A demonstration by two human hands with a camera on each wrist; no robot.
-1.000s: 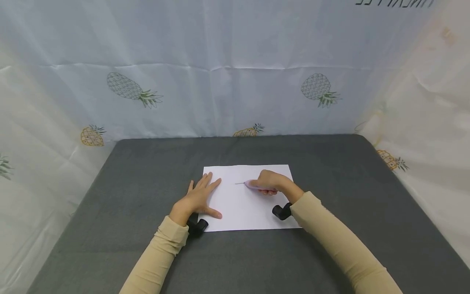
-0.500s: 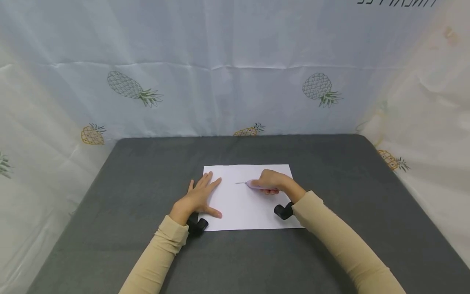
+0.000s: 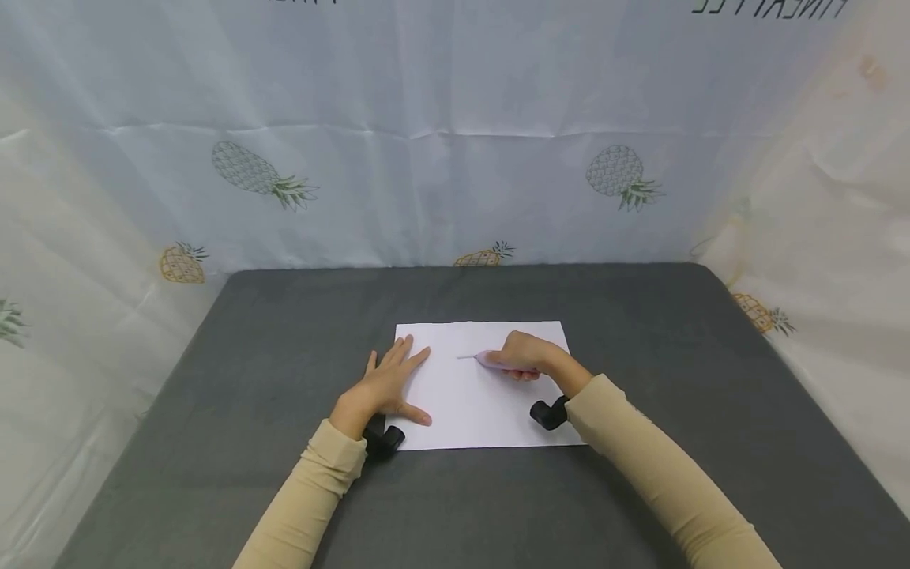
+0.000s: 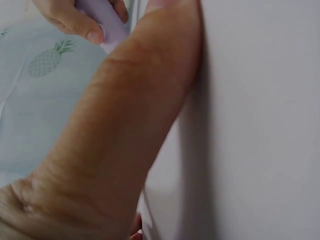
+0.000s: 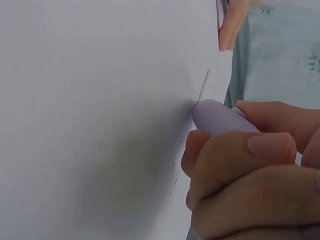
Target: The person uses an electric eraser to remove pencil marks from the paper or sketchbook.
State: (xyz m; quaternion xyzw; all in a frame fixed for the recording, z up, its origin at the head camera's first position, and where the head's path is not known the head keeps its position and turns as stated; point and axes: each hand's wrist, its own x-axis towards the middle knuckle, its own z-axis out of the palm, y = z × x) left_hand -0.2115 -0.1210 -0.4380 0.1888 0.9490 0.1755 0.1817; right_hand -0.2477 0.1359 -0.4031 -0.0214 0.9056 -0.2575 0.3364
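A sheet of white paper [image 3: 462,419] lies on the dark grey table. On its left edge my left hand [image 3: 384,383] rests with the fingers spread and straight. In my right hand [image 3: 522,354] I grip a thick lavender electric eraser [image 5: 222,117], whose rounded nose points down and left onto the sheet. From that nose a short thin line [image 5: 203,86] runs across the paper. Small dark specks [image 5: 175,181] lie on the sheet beside the tool. The left wrist view shows mostly the side of my left hand, with the lavender body [image 4: 107,22] behind it.
The dark grey table [image 3: 298,324] spreads around the paper on all sides. Behind it hangs a pale curtain [image 3: 426,95] with pineapple prints, and more cloth closes both sides. A black wrist camera [image 3: 549,413] sits near the right cuff, another [image 3: 384,441] near the left.
Both hands and the eraser hold nearly the same place on the paper. The whole head view shifts slightly; nothing is picked up or let go.
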